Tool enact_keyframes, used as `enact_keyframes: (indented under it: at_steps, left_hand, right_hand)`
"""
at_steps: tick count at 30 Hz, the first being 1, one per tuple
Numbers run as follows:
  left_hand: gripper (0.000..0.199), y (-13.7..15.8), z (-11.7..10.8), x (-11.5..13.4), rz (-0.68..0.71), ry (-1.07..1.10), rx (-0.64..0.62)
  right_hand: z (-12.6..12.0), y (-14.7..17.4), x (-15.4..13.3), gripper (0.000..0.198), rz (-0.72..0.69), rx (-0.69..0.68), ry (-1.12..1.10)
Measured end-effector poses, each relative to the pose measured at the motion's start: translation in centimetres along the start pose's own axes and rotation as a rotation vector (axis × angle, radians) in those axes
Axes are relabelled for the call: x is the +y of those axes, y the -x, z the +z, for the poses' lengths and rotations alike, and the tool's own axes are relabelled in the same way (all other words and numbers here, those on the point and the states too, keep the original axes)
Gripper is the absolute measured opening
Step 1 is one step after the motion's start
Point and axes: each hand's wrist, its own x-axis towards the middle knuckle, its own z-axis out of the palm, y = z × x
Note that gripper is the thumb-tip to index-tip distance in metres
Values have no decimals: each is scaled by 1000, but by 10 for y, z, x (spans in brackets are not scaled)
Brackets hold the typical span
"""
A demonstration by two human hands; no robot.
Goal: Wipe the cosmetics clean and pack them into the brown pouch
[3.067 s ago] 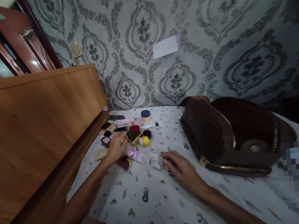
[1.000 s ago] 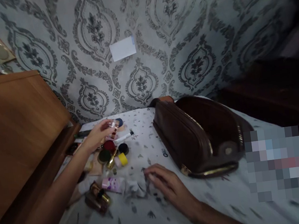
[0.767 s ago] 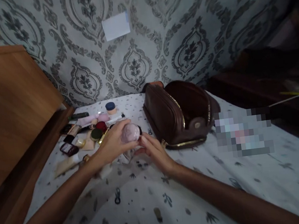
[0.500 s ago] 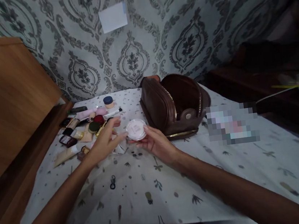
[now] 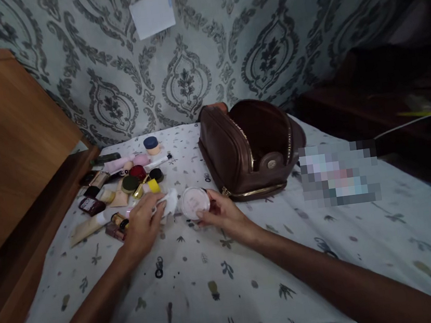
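Observation:
A round, pale pink cosmetic container with a clear rim is held at its right edge by my right hand, thumb on top. My left hand is closed, pinching a crumpled white tissue just left of the container. Beside my left hand lie a yellow-capped item, a dark green round lid and a small brown bottle. A brown leather toiletry bag stands behind my right hand, its zipped top gaping.
Several cosmetics, including a beige tube and a blue-lidded jar, lie on the left of the patterned cloth. A wooden panel borders the left. A blurred-out item lies right of the bag.
My left hand has moved down from beside the container and taken hold of the white tissue. My right hand keeps the container, now slightly lower. The view has shifted a little.

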Motion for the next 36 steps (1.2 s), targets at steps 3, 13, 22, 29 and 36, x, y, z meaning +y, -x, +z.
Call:
enact_keyframes:
  at_steps: [3, 13, 22, 29, 36]
  left_hand:
    - [17, -5, -1, 21, 111, 47, 28]
    - [29, -9, 12, 44, 358, -209, 6]
    - [27, -4, 21, 6, -134, 175, -146]
    - [31, 0, 30, -1, -334, 423, -133]
    - [39, -2, 22, 12, -424, 503, -176]
  right_hand:
    - [1, 2, 3, 25, -60, 11, 161]
    - [1, 16, 1, 29, -406, 12, 787]
    - [2, 18, -2, 36, -374, -120, 699]
    - [2, 17, -9, 35, -301, -102, 649]
    - [2, 16, -2, 31, -338, -48, 761]
